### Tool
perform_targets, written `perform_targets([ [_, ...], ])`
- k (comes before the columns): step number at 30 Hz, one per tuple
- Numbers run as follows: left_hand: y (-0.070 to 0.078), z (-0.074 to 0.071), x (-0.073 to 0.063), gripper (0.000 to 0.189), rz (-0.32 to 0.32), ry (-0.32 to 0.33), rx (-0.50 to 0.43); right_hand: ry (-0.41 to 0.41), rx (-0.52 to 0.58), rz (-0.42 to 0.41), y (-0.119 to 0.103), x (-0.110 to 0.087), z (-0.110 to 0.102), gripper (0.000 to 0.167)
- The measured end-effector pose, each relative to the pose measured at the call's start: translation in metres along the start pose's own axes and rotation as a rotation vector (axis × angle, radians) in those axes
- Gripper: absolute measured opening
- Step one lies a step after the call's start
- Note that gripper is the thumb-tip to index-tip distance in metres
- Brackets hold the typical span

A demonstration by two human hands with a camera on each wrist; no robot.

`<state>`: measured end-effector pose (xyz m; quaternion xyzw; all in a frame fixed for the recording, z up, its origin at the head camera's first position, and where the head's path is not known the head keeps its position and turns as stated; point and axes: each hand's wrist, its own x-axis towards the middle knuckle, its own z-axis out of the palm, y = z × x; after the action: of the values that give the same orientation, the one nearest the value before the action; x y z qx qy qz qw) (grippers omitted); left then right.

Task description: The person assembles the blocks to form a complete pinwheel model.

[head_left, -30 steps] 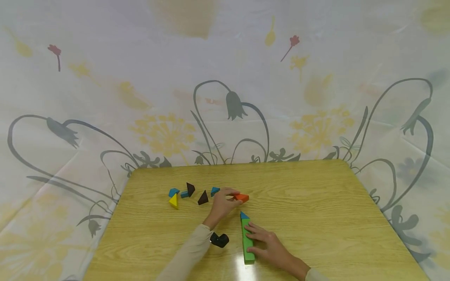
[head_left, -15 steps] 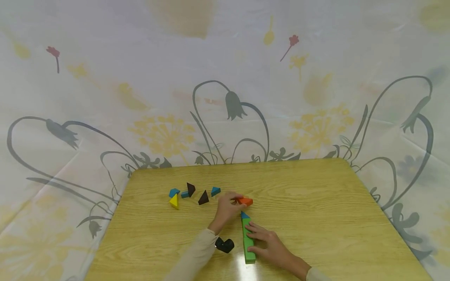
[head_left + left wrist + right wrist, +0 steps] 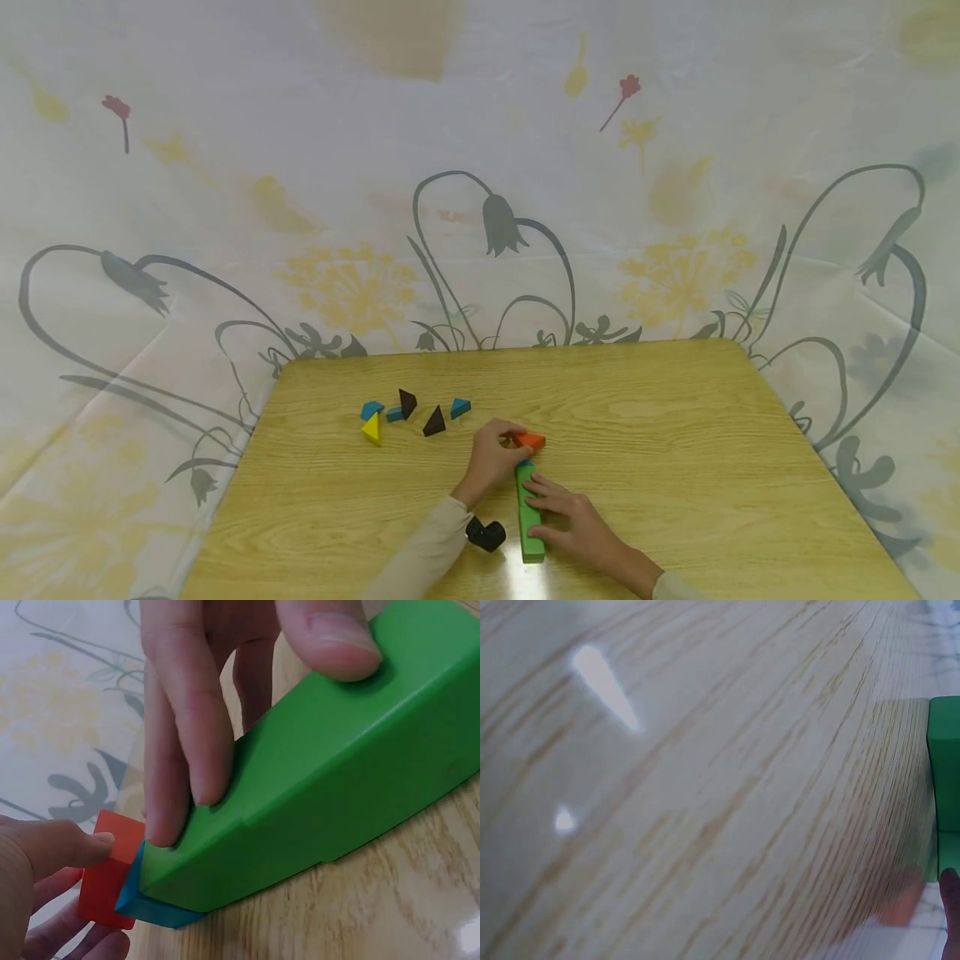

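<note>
My left hand pinches an orange wooden block between thumb and fingers at the far end of a row of blocks. In the left wrist view the orange block lies against the slanted side of a blue triangular block, which adjoins the green blocks. The two green blocks stand end to end, with a seam between them. My right hand rests its fingertips and thumb on top of the green row. The right wrist view catches only one finger and part of the green blocks.
Left of the hands lie a yellow triangular block, dark brown blocks and several blue blocks. The black wrist camera sits at the left cuff. Behind the wooden table hangs a flower-patterned cloth.
My left hand has brought the orange block toward me and slightly right, up to the blue tip of the row. My right hand has stayed on the green blocks.
</note>
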<state>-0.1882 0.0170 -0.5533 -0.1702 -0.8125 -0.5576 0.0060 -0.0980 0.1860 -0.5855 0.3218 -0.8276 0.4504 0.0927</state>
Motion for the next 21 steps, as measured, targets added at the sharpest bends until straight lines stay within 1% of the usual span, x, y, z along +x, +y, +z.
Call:
perform_targets([
  [6, 0.0, 0.003, -0.002, 0.026, -0.005, -0.011, -0.013, -0.001, 0.0, 0.013, -0.002, 0.001, -0.001, 0.044],
  [9, 0.0, 0.004, -0.003, 0.025, -0.018, -0.019, -0.008, -0.005, 0.001, 0.02, -0.018, 0.006, -0.007, 0.043],
  [13, -0.001, 0.005, -0.005, 0.025, -0.006, -0.03, 0.015, -0.004, 0.006, 0.01, -0.035, 0.013, -0.014, 0.042],
  [17, -0.003, 0.005, -0.006, 0.025, 0.006, -0.034, 0.049, -0.003, 0.012, -0.002, -0.036, 0.014, -0.015, 0.041],
  [21, -0.003, 0.004, -0.007, 0.023, 0.017, -0.049, 0.077, -0.008, 0.019, 0.011, -0.038, 0.014, -0.016, 0.041],
])
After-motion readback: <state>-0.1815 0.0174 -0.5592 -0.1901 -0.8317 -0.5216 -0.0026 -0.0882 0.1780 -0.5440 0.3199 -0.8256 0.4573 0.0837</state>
